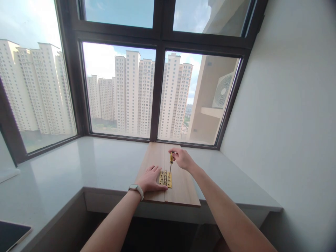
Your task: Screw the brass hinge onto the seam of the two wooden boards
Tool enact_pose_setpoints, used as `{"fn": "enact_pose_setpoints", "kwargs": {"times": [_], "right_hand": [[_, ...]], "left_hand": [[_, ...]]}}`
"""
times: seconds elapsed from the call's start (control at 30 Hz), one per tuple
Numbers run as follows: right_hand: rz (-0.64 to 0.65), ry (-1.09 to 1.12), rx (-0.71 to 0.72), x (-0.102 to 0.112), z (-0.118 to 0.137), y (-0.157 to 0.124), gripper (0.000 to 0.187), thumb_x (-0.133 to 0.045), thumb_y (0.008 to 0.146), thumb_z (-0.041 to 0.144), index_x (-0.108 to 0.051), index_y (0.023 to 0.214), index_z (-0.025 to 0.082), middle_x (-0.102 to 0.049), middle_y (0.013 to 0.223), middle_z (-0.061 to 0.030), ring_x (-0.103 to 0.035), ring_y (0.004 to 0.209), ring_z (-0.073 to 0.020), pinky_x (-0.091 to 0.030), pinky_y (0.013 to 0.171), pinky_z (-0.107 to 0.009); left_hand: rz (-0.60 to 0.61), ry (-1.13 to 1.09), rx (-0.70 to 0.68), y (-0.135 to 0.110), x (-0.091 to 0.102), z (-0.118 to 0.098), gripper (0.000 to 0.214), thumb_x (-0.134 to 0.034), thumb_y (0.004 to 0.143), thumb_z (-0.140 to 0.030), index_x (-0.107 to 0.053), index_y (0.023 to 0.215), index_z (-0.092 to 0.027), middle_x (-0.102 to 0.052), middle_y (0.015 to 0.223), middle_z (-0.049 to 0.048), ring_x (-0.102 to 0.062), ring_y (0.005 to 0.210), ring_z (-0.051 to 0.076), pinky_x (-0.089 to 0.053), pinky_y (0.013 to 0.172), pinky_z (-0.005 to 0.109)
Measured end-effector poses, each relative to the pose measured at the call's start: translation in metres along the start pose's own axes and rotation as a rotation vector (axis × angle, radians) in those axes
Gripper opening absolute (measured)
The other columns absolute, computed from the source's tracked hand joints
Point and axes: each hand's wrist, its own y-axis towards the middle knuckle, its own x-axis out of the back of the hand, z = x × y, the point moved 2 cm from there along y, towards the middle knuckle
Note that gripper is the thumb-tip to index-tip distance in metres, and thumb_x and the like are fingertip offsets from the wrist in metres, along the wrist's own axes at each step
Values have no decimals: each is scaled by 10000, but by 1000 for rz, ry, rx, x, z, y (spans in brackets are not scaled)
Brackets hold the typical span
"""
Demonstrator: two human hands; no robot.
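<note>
A gold-coloured hinge lies spread flat over the seam between two pale wooden boards, the left board and the right board. My left hand rests on the left board with fingers spread, its thumb by the hinge's near edge. In my right hand is a screwdriver with a yellow and black handle, gripped from above. The screwdriver stands nearly upright, and its tip meets the upper part of the hinge's right leaf. Whether a screw sits under the tip is too small to tell.
Both boards lie on a white windowsill counter, their near ends jutting past its front edge. A dark-framed window rises behind, with a white wall at the right. A dark flat device lies at the lower left.
</note>
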Motion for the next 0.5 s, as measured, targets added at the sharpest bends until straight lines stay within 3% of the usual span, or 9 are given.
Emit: {"fn": "enact_pose_setpoints", "kwargs": {"times": [0.5], "right_hand": [[-150, -125, -36, -4, -2, -1, 321, -533, 897, 152, -750, 1121, 230, -751, 838, -43, -702, 739, -181, -502, 751, -270]], "left_hand": [[-8, -4, -6, 0, 0, 0, 1196, -615, 598, -895, -338, 1559, -239, -314, 1628, 124, -176, 1523, 407, -224, 1221, 527]]}}
